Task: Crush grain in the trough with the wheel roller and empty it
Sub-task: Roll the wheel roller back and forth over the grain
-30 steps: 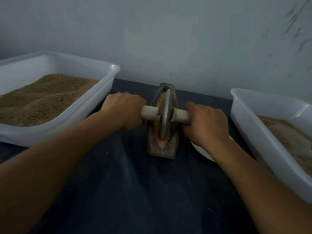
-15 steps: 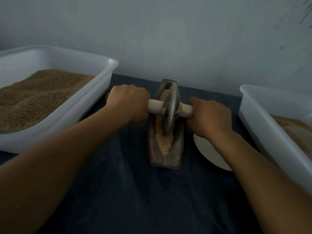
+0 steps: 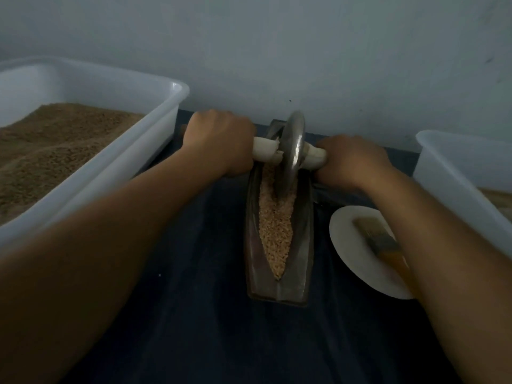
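A boat-shaped metal trough (image 3: 252,245) lies lengthwise on the dark cloth, holding pale crushed grain (image 3: 275,231). The wheel roller (image 3: 293,151), a metal disc on a white axle handle, stands in the trough's far end. My left hand (image 3: 219,142) grips the left handle stub and my right hand (image 3: 352,162) grips the right stub. The far tip of the trough is hidden behind the disc.
A white tub (image 3: 155,128) full of brown grain stands at the left. Another white tub (image 3: 454,173) stands at the right edge. A white plate (image 3: 349,245) with a brush (image 3: 379,242) lies right of the trough, under my right forearm. A wall rises just behind.
Both hands have rolled the wheel away from me, from the trough's middle to its far end, which uncovers more grain at the near end. The plate and brush have come into view.
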